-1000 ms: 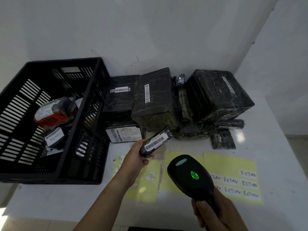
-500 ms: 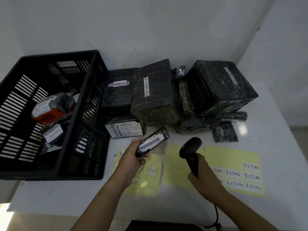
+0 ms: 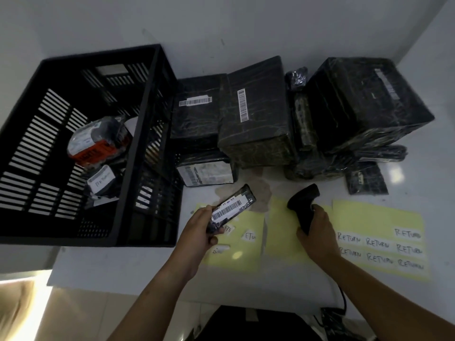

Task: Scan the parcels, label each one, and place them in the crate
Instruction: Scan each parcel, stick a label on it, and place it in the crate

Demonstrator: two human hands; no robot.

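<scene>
Parcels were stacked along the far wall [image 3: 221,20] in a black-wrapped heap [image 3: 256,124], and the slim parcel [image 3: 232,207] I was working on sat in my left hand [image 3: 199,232]. The fingers were curled round its near end and its barcode strip faced up. It was tilted above the left yellow sheet [image 3: 236,257], just beside the right wall of the crate [image 3: 145,119]. My right hand [image 3: 317,232] gripped the handle of the scanner [image 3: 304,203] low over the middle sheet [image 3: 280,232], with its head aimed away from me. I could not tell whether it touched the counter [image 3: 147,262]. A clear gap separated the scanner from the slim parcel. The crate took up the counter's left side and held an orange-marked parcel [image 3: 98,141] and a labelled parcel [image 3: 102,180] near its right wall, with its slatted floor bare to the left of them. A parcel with a shipping label [image 3: 206,171] lay touching the crate's outer wall. Between the heap and the sheets ran a narrow, stained strip of bare counter. The RETURN labels [image 3: 376,242] lay in rows on the right sheet [image 3: 376,217], near a flat parcel [image 3: 366,180] at the heap's right end. A band of counter stayed bare between the sheets and the near edge, where the scanner's cable [image 3: 342,299] dropped over.
</scene>
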